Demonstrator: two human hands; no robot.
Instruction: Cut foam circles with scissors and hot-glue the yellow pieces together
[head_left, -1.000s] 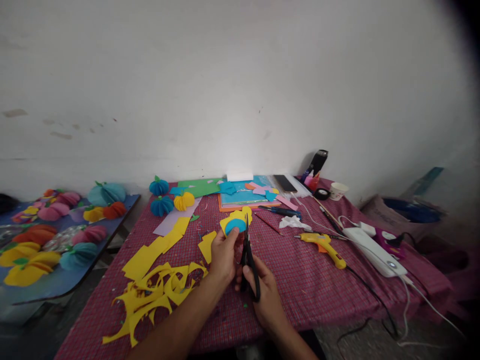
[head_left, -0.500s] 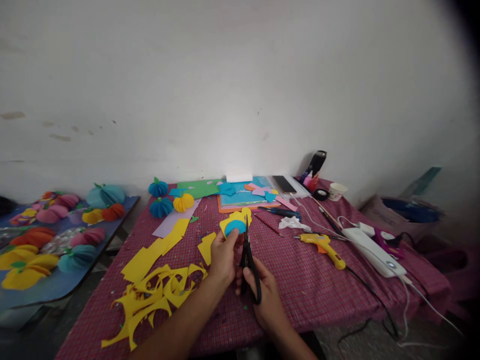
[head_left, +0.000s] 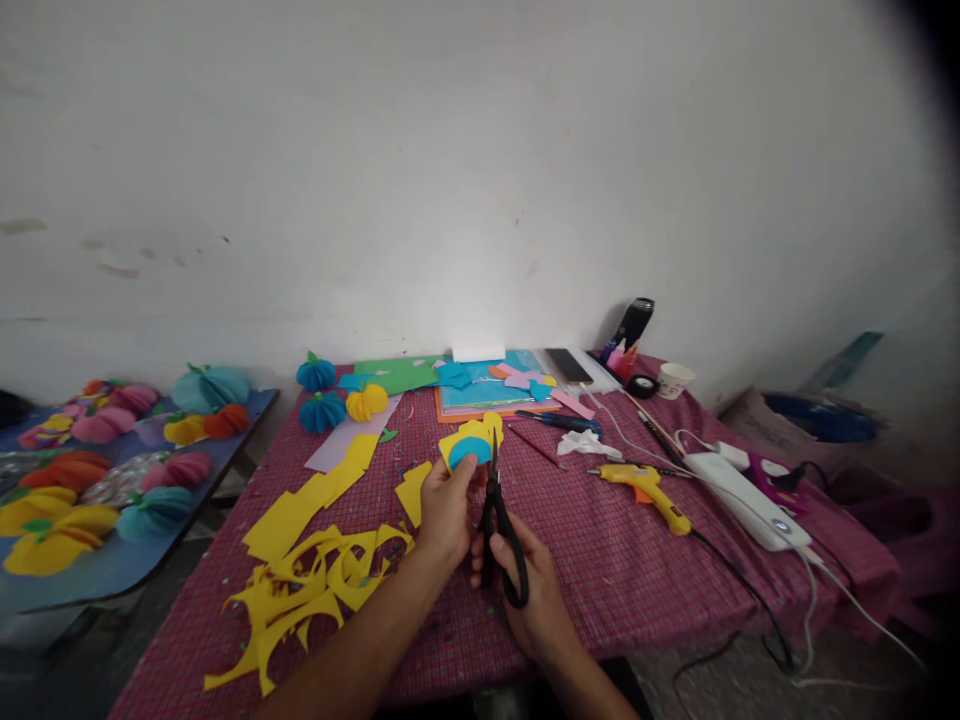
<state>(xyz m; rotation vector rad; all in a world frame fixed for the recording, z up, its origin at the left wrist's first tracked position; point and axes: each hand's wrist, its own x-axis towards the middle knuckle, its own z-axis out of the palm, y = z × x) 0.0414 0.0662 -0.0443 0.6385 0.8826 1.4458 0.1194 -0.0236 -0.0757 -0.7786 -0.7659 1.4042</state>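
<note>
My left hand (head_left: 448,508) pinches a yellow sheet (head_left: 454,436) with a round blue piece (head_left: 471,451) lying on top of it. Black scissors (head_left: 504,535) are gripped in my right hand (head_left: 536,590), fingers through the handles. Their blades point away from me, at the right edge of the yellow sheet, where a strip of yellow curls outward. Below and left of my left hand, yellow offcuts with curved cut-outs (head_left: 341,575) lie heaped on the checked cloth. Yellow rectangles (head_left: 281,525) lie beyond them.
A yellow glue gun (head_left: 649,492), a white power strip (head_left: 750,505) and cables are on the right. Further back lie a pencil (head_left: 536,446), a crumpled tissue (head_left: 580,444), a phone (head_left: 568,366) and a paper cup (head_left: 675,379). Paper pumpkins (head_left: 322,411) stand at back left; more cover a blue table (head_left: 247,405).
The scissors have shifted very slightly against the yellow sheet's right edge, their handles a little further apart. Both hands keep nearly the same place and hold.
</note>
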